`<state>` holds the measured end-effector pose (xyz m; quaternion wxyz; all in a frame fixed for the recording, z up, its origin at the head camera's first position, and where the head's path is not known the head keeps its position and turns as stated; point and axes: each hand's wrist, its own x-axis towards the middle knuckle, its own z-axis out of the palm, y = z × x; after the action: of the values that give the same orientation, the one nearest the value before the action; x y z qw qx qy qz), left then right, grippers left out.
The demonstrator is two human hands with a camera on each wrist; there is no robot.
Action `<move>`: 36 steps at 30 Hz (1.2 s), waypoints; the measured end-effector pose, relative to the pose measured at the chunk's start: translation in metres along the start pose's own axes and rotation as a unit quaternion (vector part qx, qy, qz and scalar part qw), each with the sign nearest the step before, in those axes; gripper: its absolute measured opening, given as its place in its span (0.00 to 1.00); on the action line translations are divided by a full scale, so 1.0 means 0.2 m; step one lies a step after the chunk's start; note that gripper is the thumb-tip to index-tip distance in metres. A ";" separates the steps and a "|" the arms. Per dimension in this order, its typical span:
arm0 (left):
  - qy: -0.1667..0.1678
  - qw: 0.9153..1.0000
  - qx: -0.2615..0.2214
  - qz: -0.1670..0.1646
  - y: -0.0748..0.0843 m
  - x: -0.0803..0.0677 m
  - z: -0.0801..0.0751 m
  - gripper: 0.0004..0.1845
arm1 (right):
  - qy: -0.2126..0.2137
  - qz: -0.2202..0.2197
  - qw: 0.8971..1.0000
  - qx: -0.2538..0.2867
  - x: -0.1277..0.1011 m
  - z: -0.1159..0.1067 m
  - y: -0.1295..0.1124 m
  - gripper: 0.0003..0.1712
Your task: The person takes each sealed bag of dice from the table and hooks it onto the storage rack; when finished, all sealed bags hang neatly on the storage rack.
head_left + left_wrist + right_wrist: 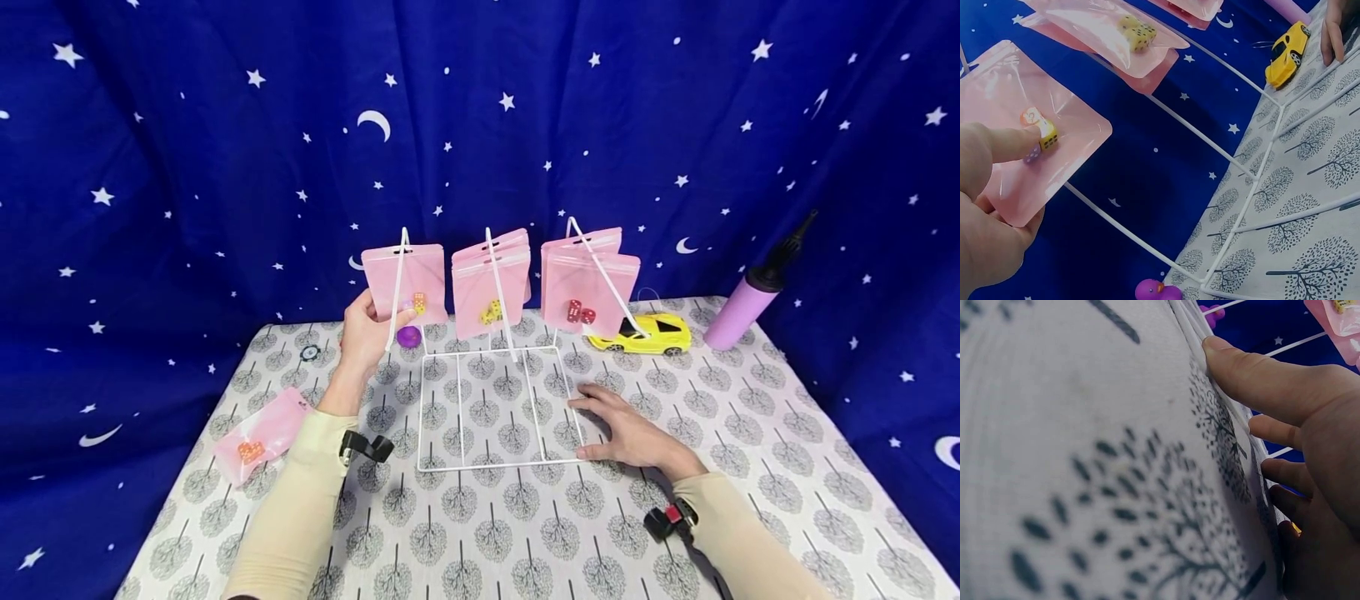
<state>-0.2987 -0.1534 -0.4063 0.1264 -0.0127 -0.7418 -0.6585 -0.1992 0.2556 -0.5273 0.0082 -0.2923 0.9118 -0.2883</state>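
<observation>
A white wire rack (487, 417) stands on the tree-patterned table (525, 517) with three upright prongs. Pink zip bags holding dice hang on them: a left bag (405, 283), a middle bag (491, 287) and a right bag (588, 279). My left hand (367, 329) pinches the left bag (1029, 125) at its lower left, thumb pressed by the dice inside it. My right hand (622, 429) lies flat on the rack's base at its right front corner, fingers straight (1260, 375).
Another pink bag of orange dice (258, 433) lies at the table's left edge. A purple duck toy (408, 337) sits behind the rack, a yellow toy car (645, 333) to its right, a purple pump (757, 296) at far right. A starry blue curtain hangs behind.
</observation>
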 end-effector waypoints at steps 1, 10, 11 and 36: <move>-0.001 1.000 0.002 -0.001 0.00 0.00 0.00 0.23 | 0.001 -0.001 1.000 0.000 0.00 0.00 0.00 0.48; -0.037 0.999 0.029 -0.020 -0.06 -0.03 -0.04 0.22 | 0.002 -0.003 1.000 -0.001 0.00 -0.01 -0.01 0.47; -0.040 0.998 0.030 -0.025 -0.07 -0.04 -0.05 0.21 | 0.003 -0.003 1.000 -0.001 0.00 0.00 -0.01 0.47; -0.067 0.991 0.114 -0.016 -0.15 -0.19 -0.32 0.19 | 0.006 -0.002 1.000 -0.002 0.00 0.01 0.01 0.47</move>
<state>-0.2563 -0.2135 -0.4365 0.0664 -0.0304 -0.8189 -0.5693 -0.2003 0.2557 -0.5294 0.0018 -0.2926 0.9117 -0.2882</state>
